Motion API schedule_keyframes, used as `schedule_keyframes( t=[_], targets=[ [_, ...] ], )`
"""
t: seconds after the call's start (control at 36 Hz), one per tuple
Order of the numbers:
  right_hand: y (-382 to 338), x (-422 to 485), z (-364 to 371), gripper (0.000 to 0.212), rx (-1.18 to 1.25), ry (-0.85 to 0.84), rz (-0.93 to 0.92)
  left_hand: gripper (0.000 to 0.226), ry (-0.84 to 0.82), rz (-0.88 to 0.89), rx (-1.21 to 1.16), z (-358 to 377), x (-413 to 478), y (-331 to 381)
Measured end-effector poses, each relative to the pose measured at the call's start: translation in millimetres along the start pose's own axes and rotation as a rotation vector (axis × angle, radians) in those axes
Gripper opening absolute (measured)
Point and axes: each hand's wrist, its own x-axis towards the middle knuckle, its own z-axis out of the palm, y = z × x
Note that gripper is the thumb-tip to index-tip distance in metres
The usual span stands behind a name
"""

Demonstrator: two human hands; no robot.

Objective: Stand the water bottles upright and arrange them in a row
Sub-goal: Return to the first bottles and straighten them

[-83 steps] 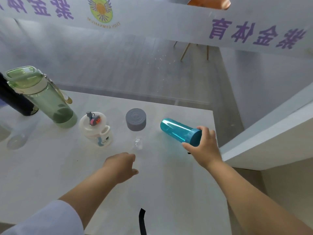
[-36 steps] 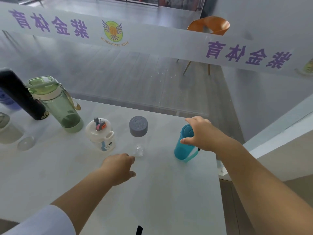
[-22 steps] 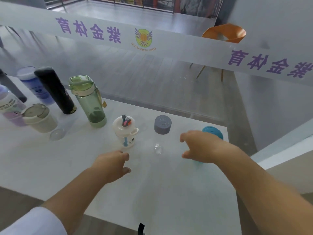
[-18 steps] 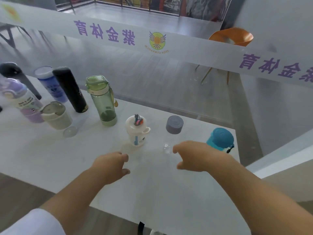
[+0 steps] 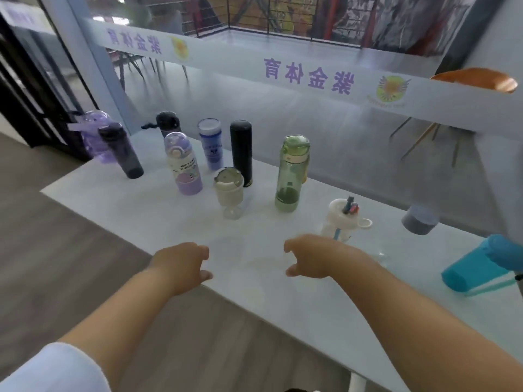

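Several bottles stand upright on the white table (image 5: 283,301). From the right: a teal bottle (image 5: 478,264), a clear bottle with a grey cap (image 5: 418,219), a small white cup with a straw (image 5: 341,222), a tall green bottle (image 5: 291,174), a beige goblet cup (image 5: 229,190), a black flask (image 5: 241,151), a blue bottle (image 5: 210,142), a lilac-based bottle (image 5: 184,165), a dark smoky bottle (image 5: 121,149). My left hand (image 5: 181,264) and my right hand (image 5: 311,257) hover empty over the table's near edge, fingers loosely curled.
A glass wall with a frosted band of purple lettering (image 5: 308,75) runs right behind the table. A purple jug (image 5: 97,131) and a dark bottle (image 5: 167,123) stand at the far left corner. Wooden floor (image 5: 70,250) lies to the left; an orange chair (image 5: 475,80) stands beyond the glass.
My right hand stood the teal bottle upright, let go and drew back to the near edge. My view swung left, bringing the bottles on the left into sight.
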Motion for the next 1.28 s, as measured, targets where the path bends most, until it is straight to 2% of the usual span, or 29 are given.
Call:
schedule_keyframes(
  t=[0.25, 0.42, 0.67, 0.86, 1.0, 1.08, 1.28],
  targets=[
    [-72.2, 44.0, -41.1, 0.058, -0.047, 0.047, -0.116, 0.047, 0.074, -0.165, -0.083, -29.0, -9.4, -82.2],
    [-103.8, 82.9, -79.8, 0.061, -0.045, 0.075, -0.165, 0.047, 0.124, -0.199, -0.081, -56.3, 10.1, -126.8],
    [-133.8, 174.8, -156.8, 0.059, -0.044, 0.179, -0.245, 0.044, 0.186, -0.232, -0.034, -118.5, 88.3, -201.6],
    [-149.3, 237.4, -221.2, 0.049, -0.041, 0.297, -0.293, 0.039, 0.324, -0.23, -0.006, -188.0, 150.6, -260.5],
    [-158.4, 274.1, -256.1, 0.046, -0.072, 0.316, -0.27, 0.03, 0.393, -0.229, -0.032, -222.0, 182.7, -292.0],
    [-165.3, 295.1, -271.6, 0.051, -0.087, 0.31, -0.252, 0.031, 0.414, -0.219, -0.018, -238.9, 201.0, -308.0],
    [-184.0, 349.6, -289.7, 0.046, -0.111, 0.337, -0.194, 0.03, 0.436, -0.217, -0.113, -251.3, 253.4, -362.3]
  ],
)
